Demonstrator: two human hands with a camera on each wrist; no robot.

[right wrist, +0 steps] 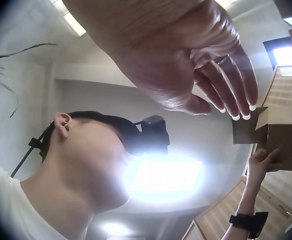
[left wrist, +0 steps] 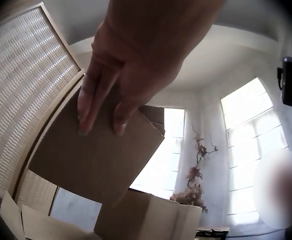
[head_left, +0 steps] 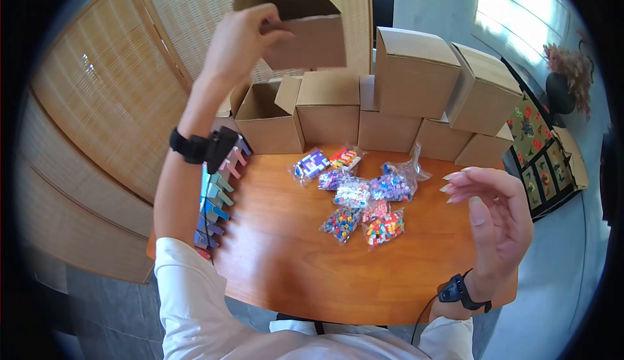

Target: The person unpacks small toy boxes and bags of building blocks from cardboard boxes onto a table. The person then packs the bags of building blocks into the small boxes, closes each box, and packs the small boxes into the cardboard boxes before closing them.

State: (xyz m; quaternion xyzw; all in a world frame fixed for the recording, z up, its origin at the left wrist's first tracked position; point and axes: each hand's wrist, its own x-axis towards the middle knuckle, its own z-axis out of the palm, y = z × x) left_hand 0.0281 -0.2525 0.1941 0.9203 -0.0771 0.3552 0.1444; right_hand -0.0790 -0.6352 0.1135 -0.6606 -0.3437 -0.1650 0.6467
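Note:
My left hand [head_left: 239, 47] pinches the wall of an open-topped cardboard box [head_left: 309, 45], raised above the row of boxes at the back of the table. In the left wrist view, the thumb and fingers straddle the edge of this box [left wrist: 93, 152]. My right hand [head_left: 497, 220] hovers over the table's right side, fingers loosely bent and holding nothing. Between the hands, several clear bags of colourful beads [head_left: 390, 184] lie clustered on the wooden table [head_left: 279, 210]. One of them, a bag of red and yellow beads [head_left: 385, 229], lies nearest the front.
Cardboard boxes [head_left: 328, 110] line the back edge, one with its top open [head_left: 270, 110]. Two more boxes [head_left: 416, 77] are stacked on the right part. Pastel clips [head_left: 221, 188] run along the left edge. Woven screens [head_left: 104, 67] stand behind on the left.

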